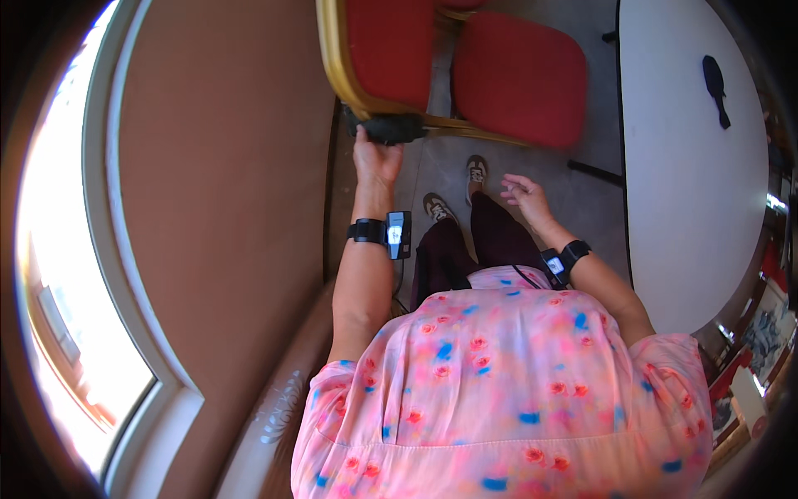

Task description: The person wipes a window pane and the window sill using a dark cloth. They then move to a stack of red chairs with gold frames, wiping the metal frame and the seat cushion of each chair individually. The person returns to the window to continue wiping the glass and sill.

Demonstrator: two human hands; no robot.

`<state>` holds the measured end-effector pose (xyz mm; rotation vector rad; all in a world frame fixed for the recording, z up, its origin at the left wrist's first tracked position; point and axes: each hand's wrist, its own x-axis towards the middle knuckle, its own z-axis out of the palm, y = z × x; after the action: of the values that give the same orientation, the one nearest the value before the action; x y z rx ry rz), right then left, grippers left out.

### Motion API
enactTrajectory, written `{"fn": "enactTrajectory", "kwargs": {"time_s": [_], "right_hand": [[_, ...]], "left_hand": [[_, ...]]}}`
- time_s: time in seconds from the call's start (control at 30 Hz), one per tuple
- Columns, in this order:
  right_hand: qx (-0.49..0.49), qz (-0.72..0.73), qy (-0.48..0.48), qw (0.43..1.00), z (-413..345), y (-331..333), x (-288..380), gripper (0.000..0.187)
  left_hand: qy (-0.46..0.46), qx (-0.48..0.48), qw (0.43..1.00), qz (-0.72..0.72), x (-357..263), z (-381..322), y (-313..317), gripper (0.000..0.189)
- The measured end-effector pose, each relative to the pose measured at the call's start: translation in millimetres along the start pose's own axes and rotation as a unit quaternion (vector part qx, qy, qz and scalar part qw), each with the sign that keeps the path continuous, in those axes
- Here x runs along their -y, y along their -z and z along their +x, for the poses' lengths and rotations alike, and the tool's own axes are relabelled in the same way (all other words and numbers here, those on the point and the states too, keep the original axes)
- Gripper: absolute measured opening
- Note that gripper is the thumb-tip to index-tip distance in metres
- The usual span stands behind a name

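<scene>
My left hand (377,159) reaches forward beside the wall and grips a dark, soft-looking bundle (399,128). My thumb shows at its near side, while the other fingers are partly hidden. The bundle is against the corner of a gold-framed chair back (389,56) with red upholstery. My right hand (527,196) hangs in the air over the floor, its fingers apart and holding nothing. Nearest to it is the red chair seat (520,78), ahead and not touched. Each wrist has a strapped-on device with a small lit screen.
A white table (686,199) runs along my right, bearing a black paddle-shaped object (715,90). A black table leg (595,173) juts out below it. On my left are a brown wall (224,187) and a bright window (68,262). Grey floor (430,181) lies around my shoes.
</scene>
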<state>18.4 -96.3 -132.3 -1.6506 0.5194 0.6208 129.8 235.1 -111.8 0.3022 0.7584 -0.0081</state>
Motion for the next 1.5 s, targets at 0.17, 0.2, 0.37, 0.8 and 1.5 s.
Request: {"fn": "enactTrajectory", "kwargs": {"time_s": [0.17, 0.2, 0.37, 0.8, 1.5], "right_hand": [[-0.047, 0.039, -0.055, 0.997, -1, 14, -16, 0.034], [-0.052, 0.035, -0.066, 0.996, -4, 16, -16, 0.034], [-0.073, 0.046, -0.089, 0.992, -5, 22, -26, 0.033], [-0.051, 0.09, -0.133, 0.986, -2, 25, -47, 0.037], [-0.088, 0.356, -0.123, 0.922, 21, -60, -22, 0.047]], "left_hand": [[0.03, -0.021, 0.999, -0.012, -12, 39, 42, 0.052], [0.042, -0.03, 0.998, -0.019, -9, 47, 49, 0.053], [0.052, -0.053, 0.997, 0.031, 26, 74, 66, 0.061], [0.176, 0.016, 0.974, 0.143, 96, 168, 207, 0.043], [0.295, 0.13, 0.643, 0.695, -1, -73, -8, 0.057]]}}
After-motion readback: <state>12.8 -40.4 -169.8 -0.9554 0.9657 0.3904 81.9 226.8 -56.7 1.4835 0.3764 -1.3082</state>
